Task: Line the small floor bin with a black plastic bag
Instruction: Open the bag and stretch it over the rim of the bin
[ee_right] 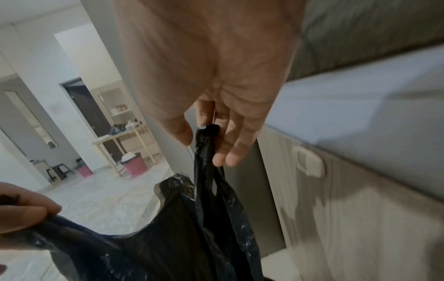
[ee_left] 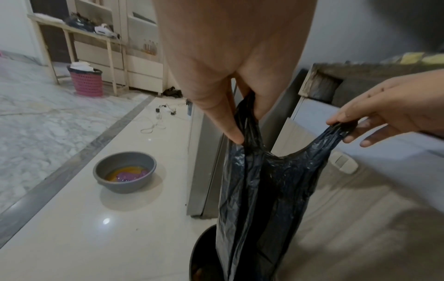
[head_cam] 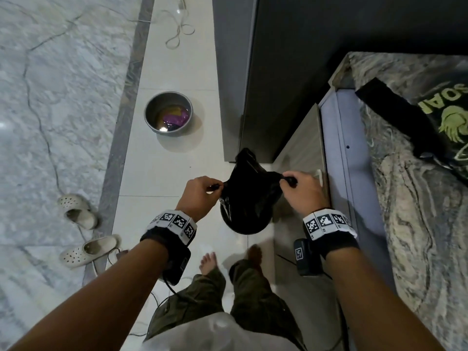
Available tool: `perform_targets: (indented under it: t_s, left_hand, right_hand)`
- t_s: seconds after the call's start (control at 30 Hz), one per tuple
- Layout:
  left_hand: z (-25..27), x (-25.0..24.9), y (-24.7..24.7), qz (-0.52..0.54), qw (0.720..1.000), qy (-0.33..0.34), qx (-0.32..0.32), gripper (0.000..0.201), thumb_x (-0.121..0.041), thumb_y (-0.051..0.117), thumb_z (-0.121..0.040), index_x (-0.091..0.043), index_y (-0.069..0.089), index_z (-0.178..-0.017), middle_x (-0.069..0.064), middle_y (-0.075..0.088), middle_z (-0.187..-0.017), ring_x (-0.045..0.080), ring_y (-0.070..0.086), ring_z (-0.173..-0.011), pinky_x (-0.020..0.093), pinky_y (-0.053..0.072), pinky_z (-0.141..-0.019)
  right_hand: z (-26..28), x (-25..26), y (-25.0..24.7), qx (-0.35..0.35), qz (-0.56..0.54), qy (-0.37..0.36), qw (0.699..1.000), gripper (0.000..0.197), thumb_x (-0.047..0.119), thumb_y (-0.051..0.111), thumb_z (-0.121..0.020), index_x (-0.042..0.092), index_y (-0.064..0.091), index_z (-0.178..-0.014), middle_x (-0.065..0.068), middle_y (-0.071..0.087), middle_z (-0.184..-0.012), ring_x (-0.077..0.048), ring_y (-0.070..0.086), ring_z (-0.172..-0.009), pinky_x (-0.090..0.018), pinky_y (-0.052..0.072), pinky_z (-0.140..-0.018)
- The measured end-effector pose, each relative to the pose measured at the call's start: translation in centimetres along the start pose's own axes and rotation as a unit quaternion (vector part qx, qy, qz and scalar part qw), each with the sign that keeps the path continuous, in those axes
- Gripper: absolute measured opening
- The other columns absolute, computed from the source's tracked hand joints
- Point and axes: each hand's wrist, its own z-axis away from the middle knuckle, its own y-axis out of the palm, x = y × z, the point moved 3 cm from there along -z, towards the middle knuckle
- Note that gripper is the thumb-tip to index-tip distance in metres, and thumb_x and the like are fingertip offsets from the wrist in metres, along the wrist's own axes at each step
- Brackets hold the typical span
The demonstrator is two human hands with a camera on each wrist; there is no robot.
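Note:
A black plastic bag (head_cam: 249, 191) hangs stretched between my two hands, above a small round black floor bin (head_cam: 240, 225). My left hand (head_cam: 202, 190) pinches the bag's left handle. My right hand (head_cam: 295, 184) pinches the right handle. In the left wrist view the black bag (ee_left: 266, 190) drops with its lower end into the bin (ee_left: 201, 252), my left hand (ee_left: 240, 121) pinches one handle, and my right hand (ee_left: 355, 127) holds the other. In the right wrist view my right hand (ee_right: 204, 140) pinches the bag (ee_right: 192, 237).
A grey basin (head_cam: 168, 115) with liquid and purple cloth stands on the tiles ahead. A dark cabinet (head_cam: 291, 72) and a marble-patterned counter (head_cam: 410, 198) rise on the right. Pale clogs (head_cam: 83, 229) and cords lie at the left. My bare feet (head_cam: 209, 262) stand just behind the bin.

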Motion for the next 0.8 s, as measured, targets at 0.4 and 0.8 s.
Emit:
perform_targets:
  t_s: [0.4, 0.8]
  left_hand:
    - [-6.4, 10.1, 12.5, -0.090, 0.986, -0.109, 0.091, 0.014, -0.008, 0.062, -0.080, -0.005, 0.075, -0.082, 0.016, 0.069, -0.091, 0.028, 0.062, -0.085, 0.027, 0.045, -0.073]
    - [-10.1, 23.5, 15.8, -0.215, 0.943, -0.236, 0.093, 0.024, -0.016, 0.051, -0.075, -0.005, 0.067, -0.088, 0.014, 0.061, -0.091, 0.036, 0.063, -0.085, 0.037, 0.050, -0.068]
  right_hand:
    - [-12.9, -13.0, 13.4, 0.134, 0.096, 0.094, 0.982, 0.037, 0.035, 0.051, -0.077, 0.017, 0.069, -0.104, -0.011, 0.072, -0.104, -0.032, 0.066, -0.092, -0.038, 0.054, -0.084]
    - [-16.4, -17.5, 17.5, 0.084, 0.321, 0.066, 0.941, 0.038, 0.029, 0.053, -0.084, -0.003, 0.062, -0.103, -0.023, 0.049, -0.125, -0.035, 0.042, -0.121, -0.038, 0.041, -0.094]
